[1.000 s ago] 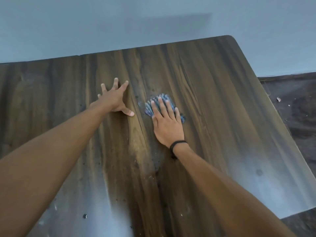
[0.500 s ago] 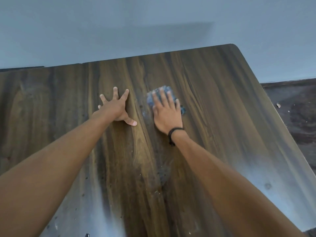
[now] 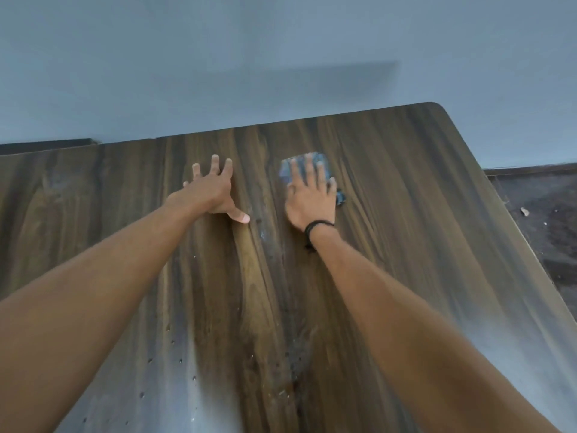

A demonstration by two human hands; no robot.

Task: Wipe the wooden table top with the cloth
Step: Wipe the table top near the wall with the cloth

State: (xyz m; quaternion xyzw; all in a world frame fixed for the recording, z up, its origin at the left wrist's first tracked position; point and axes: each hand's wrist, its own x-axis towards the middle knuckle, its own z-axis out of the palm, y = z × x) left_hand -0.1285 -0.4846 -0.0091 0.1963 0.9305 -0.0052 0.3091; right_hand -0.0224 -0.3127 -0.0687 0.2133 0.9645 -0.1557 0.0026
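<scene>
Two hands flat down: left hand [image 3: 212, 192] splayed bare on the wooden table top [image 3: 406, 214], right hand [image 3: 310, 198] pinning the blue cloth [image 3: 321, 160], so press evenly and sweep toward those near specks [image 3: 175, 360].

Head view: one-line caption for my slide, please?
Right hand presses a blue cloth flat on the wooden table top; left hand braces beside it.

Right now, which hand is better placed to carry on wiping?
The right hand: it lies flat on the blue cloth. The left hand is spread on bare table, off the cloth.
</scene>
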